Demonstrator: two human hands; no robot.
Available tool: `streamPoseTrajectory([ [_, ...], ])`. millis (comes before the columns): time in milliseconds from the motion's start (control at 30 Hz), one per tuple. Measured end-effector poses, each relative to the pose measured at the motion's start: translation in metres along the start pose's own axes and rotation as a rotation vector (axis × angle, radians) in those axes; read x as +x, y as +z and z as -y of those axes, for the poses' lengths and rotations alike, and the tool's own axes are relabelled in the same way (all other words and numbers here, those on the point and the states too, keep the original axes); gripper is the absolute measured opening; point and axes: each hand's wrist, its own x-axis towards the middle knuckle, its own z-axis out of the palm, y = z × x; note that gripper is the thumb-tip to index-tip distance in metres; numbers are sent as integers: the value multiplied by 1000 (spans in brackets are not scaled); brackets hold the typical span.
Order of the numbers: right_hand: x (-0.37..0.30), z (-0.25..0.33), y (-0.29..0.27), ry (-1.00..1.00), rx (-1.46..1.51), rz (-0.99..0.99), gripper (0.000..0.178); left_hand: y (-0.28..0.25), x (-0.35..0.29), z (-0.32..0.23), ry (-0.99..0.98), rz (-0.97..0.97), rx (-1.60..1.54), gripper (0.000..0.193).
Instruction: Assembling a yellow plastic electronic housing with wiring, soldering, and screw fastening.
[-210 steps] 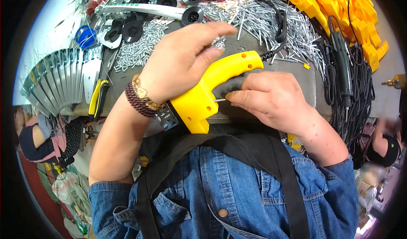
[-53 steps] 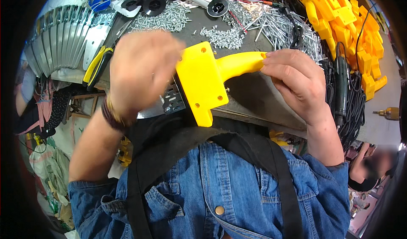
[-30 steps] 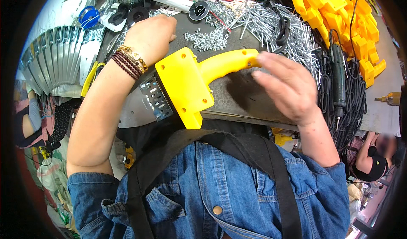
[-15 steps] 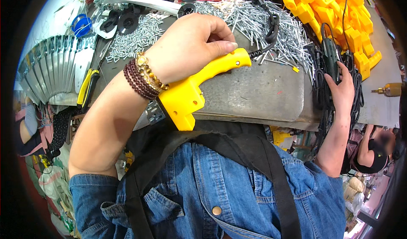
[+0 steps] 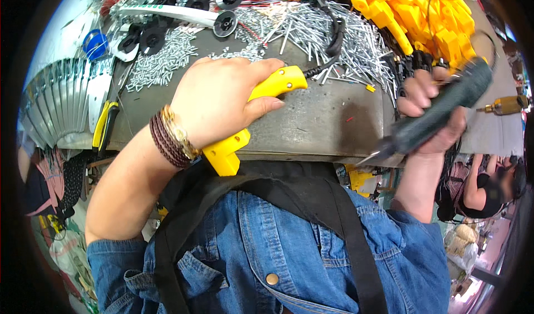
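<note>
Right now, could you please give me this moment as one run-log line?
left hand: grips yellow tool handle on grey bench | right hand: holds dark electric screwdriver, tip down-left | loose screws behind

Person wore a blue denim jacket (image 5: 289, 247), sleeves rolled up, brass snap button. Black straps (image 5: 345, 225) crossed the jacket. Beaded bracelets (image 5: 169, 138) sat above the jacket's left sleeve.

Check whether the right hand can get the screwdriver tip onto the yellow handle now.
Probably yes: the right hand grips the screwdriver, and bare bench lies between it and the yellow handle.
</note>
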Motion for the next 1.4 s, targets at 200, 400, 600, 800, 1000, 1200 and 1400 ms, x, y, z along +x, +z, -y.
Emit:
streamPoseTrajectory([
  [200, 31, -29, 29, -245, -481, 122, 72, 3, 24, -18, -8, 247, 197, 46],
  [400, 58, -55, 47, -232, -489, 161, 60, 10, 25, -16, -2, 254, 201, 44],
  [600, 78, -64, 50, -225, -522, 353, 57, 12, 26, -17, -22, 206, 151, 40],
  [800, 80, -71, 47, -178, -530, 300, 56, 20, 25, -15, 4, 131, 135, 36],
  [1000, 79, -77, 50, -181, -673, 227, 60, 14, 29, -15, -24, 223, 147, 39],
  [1200, 83, -79, 37, -222, -403, 417, 71, 16, 28, -15, -23, 176, 166, 42],
  [1400, 101, -47, 36, -277, -354, 366, 69, 15, 28, -16, -39, 218, 147, 45],
])
